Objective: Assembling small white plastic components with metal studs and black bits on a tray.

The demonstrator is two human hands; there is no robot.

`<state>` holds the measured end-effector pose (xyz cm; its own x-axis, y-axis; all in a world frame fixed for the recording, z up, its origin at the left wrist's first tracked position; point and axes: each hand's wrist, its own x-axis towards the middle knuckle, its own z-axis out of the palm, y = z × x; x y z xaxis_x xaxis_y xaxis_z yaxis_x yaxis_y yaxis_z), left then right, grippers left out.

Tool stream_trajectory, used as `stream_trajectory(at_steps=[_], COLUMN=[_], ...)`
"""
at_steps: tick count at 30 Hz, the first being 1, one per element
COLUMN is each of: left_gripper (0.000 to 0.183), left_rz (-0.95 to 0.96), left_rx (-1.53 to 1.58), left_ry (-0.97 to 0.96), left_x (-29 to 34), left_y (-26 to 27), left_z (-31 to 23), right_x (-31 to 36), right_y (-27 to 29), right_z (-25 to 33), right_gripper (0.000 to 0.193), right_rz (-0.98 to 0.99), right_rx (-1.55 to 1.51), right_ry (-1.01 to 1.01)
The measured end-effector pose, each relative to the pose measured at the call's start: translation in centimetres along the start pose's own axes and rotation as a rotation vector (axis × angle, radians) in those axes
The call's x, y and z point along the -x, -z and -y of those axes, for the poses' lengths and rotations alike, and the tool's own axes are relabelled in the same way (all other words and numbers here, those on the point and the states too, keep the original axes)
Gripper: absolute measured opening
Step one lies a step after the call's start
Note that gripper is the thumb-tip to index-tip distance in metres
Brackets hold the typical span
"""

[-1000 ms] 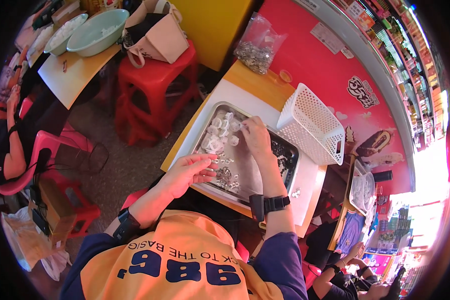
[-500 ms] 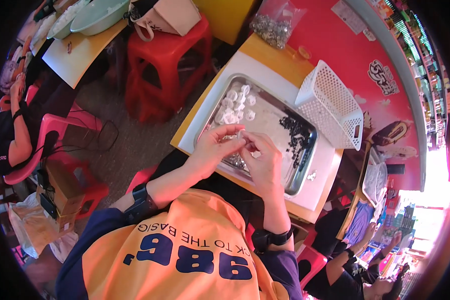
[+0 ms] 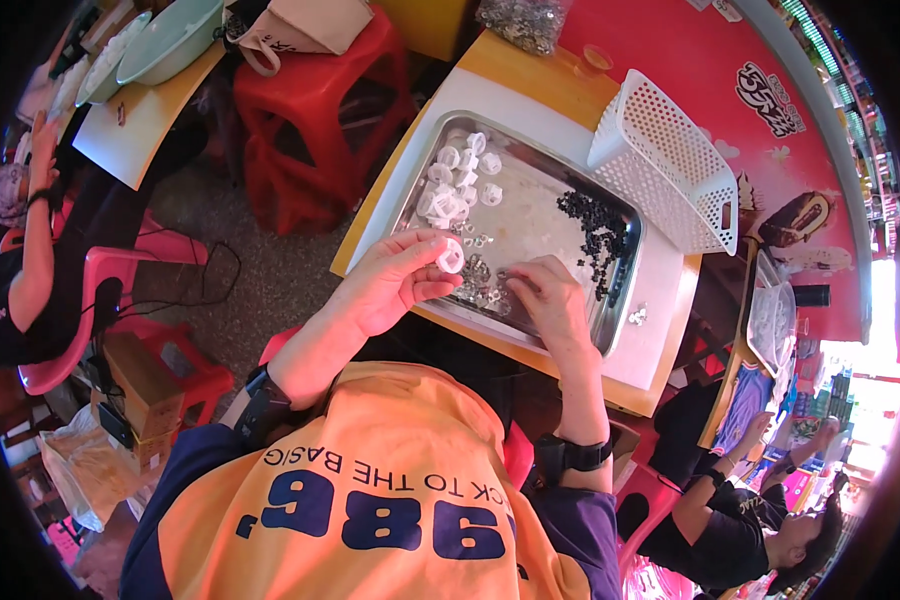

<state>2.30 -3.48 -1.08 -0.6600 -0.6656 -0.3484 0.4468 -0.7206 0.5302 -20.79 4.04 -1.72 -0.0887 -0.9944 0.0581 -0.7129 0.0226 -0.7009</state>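
My left hand point(image 3: 390, 283) pinches a round white plastic part point(image 3: 451, 257) between thumb and fingers, above the near left side of a shallow metal tray point(image 3: 530, 215). Reaching into the tray, my right hand point(image 3: 555, 305) has its thumb and fingertips drawn together at the edge of some small shiny metal pieces point(image 3: 478, 272). Whatever those fingertips grip is too small to make out. More white plastic parts point(image 3: 458, 180) lie heaped at the tray's left end. Small black pieces point(image 3: 595, 232) are spread along its right side.
A white perforated basket point(image 3: 660, 165) stands beyond the tray, with a bag of metal pieces point(image 3: 525, 22) at the table's far end. Small pale pieces point(image 3: 638, 315) lie right of the tray. A red stool point(image 3: 315, 110) bears a bag. Other people sit at both sides.
My hands were together over the tray and have parted. The left has drawn leftward with the white plastic part; the right has reached down to the metal pieces. The view has shifted slightly.
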Motion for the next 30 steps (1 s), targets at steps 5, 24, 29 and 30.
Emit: stream_trajectory(at_steps=[5, 24, 29, 30], left_gripper=[0.025, 0.038, 0.038, 0.038], left_rz=[0.006, 0.226, 0.204, 0.2], left_rx=[-0.067, -0.033, -0.115, -0.117], left_ry=[0.015, 0.157, 0.129, 0.133], left_x=[-0.1, 0.0, -0.1, 0.0], left_y=[-0.4, -2.4, -2.1, -2.0], left_z=[0.4, 0.9, 1.3, 1.3], right_x=[-0.5, 1.3, 1.1, 1.1], right_y=[-1.3, -0.9, -0.1, 0.0], right_z=[-0.7, 2.0, 3.6, 3.7], right_gripper=[0.012, 0.015, 0.015, 0.014], right_rz=[-0.001, 0.053, 0.068, 0.073], right_rx=[0.138, -1.208, -1.108, -1.047], right_ry=[0.144, -0.288, -0.329, -0.333])
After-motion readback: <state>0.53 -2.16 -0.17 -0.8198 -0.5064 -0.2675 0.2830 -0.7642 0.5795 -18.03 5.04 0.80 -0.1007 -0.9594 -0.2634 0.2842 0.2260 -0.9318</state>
